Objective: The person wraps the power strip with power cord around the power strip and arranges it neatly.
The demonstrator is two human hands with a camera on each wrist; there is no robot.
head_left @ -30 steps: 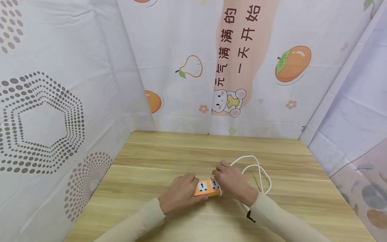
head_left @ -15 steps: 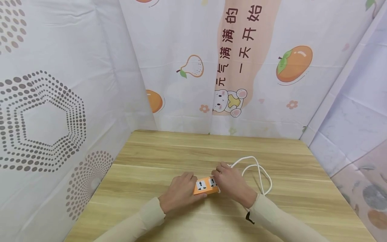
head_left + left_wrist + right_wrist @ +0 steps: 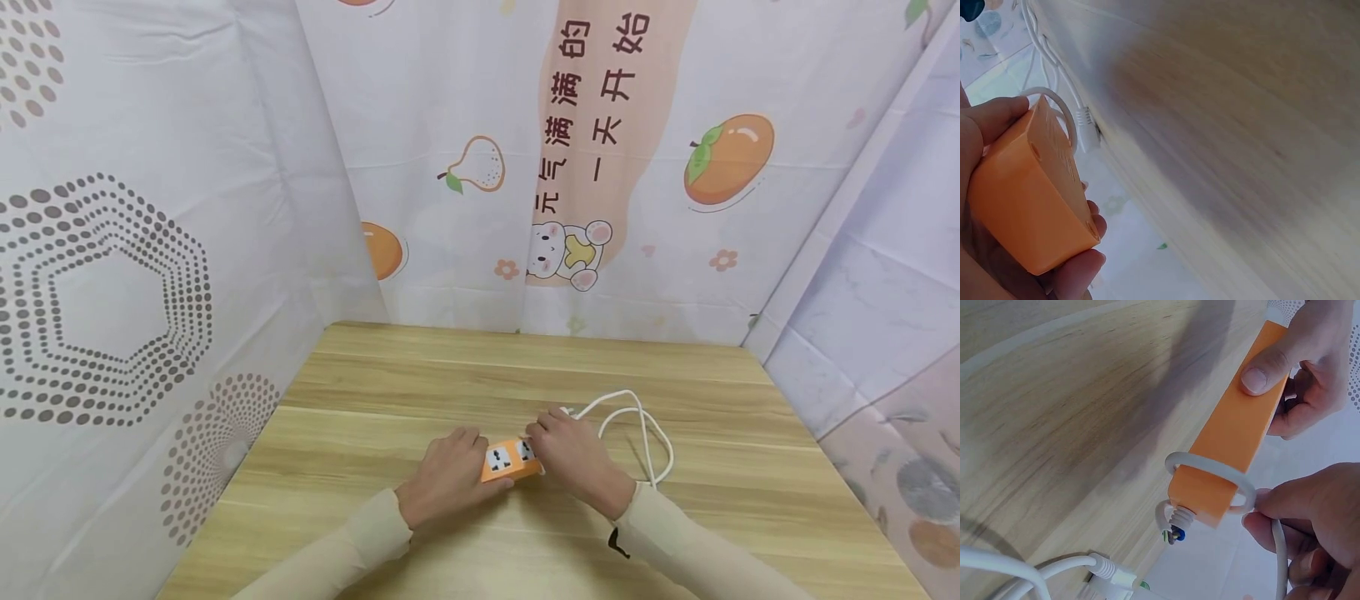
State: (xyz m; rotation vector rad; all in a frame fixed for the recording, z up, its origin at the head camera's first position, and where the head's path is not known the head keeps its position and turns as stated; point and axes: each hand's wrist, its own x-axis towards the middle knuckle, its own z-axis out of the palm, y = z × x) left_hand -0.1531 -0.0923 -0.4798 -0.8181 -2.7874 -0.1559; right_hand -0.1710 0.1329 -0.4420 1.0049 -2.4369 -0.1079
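1. Beneath: a pale wood-grain table (image 3: pixel 420 371).
2. Behind it: a white curtain (image 3: pixel 420 92) with orange fruit (image 3: pixel 729 160), a cartoon animal (image 3: pixel 550 247) and dark Chinese characters (image 3: pixel 558 131).
3. At left: white cloth (image 3: pixel 255 242) with dotted hexagons (image 3: pixel 187 300).
4. At right: pale cloth (image 3: pixel 862 300) with round prints (image 3: pixel 928 486).

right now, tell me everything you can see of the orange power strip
The orange power strip looks like boxy hard plastic, with two white socket panels in view. A white cord loops around one end, where coloured wires show by a ribbed collar. The left hand grips it above the table; the right hand pinches the cord.
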